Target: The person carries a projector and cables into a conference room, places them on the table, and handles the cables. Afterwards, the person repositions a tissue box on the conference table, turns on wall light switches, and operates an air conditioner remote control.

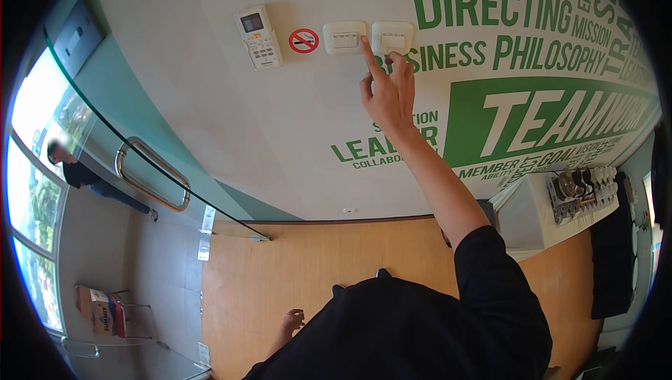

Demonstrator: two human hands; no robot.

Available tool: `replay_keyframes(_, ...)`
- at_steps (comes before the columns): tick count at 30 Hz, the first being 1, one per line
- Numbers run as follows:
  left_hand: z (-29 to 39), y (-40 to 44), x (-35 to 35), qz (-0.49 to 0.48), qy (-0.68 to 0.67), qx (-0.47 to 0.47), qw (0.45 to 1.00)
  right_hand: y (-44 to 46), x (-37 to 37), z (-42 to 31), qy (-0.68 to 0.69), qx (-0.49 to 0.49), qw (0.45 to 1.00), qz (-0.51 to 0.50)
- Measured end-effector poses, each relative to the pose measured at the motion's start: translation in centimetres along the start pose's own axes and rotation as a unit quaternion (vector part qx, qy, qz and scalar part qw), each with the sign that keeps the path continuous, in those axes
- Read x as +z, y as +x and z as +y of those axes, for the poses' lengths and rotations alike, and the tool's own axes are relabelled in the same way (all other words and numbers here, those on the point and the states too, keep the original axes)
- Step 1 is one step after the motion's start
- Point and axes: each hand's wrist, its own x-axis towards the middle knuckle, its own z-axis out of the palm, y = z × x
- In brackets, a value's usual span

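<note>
My right hand [390, 93] is raised to the wall, its index finger stretched out to the right edge of the left light switch [344, 38]. The other fingers are bent, some near the lower edge of the right light switch [393, 30], and nothing is held. Left of the switches are a round no-smoking sign [304, 40] and an air-conditioner remote [258, 37] in a wall holder. My left hand [294, 320] hangs low by my side above the wooden floor, fingers loosely curved and apart, with nothing visible in it.
A glass door with a metal handle [152, 173] stands at the left. Beyond it are a person [84, 173] by the windows and a chair [119, 313] with a box. On the right, a white-covered table [521, 215] carries several small items. Green lettering [490, 5] covers the wall.
</note>
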Motion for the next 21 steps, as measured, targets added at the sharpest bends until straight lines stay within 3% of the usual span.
replay_keyframes(3, -1.2, 0.5, 0.2, -0.002, -0.024, -0.009, 1.000, 0.6, 0.6, -0.5, 0.002, -0.016, 1.000, -0.002)
replay_keyframes(6, -4.0, 1.9, 0.4, -0.005, 0.038, 0.108, 0.993, 0.9, 0.9, -0.9, -0.004, -0.017, 1.000, -0.007)
replay_keyframes(9, -4.4, 2.2, 0.7, -0.005, 0.025, 0.083, 0.996, 1.0, 1.1, -0.9, -0.008, -0.015, 1.000, -0.011)
replay_keyframes(11, -4.9, 2.1, 0.9, -0.006, 0.048, 0.124, 0.991, 1.0, 1.2, -1.1, -0.016, -0.013, 1.000, -0.014)
replay_keyframes(13, -4.6, 1.9, 1.0, 0.003, 0.029, 0.091, 0.995, 1.0, 1.3, -1.1, -0.022, -0.012, 1.000, -0.016)
replay_keyframes(15, -1.1, -0.4, 0.9, 0.020, -0.032, -0.018, 0.999, 1.0, 1.4, -1.1, -0.028, -0.011, 0.999, -0.018)
replay_keyframes(21, -0.7, -0.2, 0.5, 0.020, -0.050, -0.008, 0.999, 1.0, 1.3, -1.2, -0.027, -0.012, 0.999, -0.013)
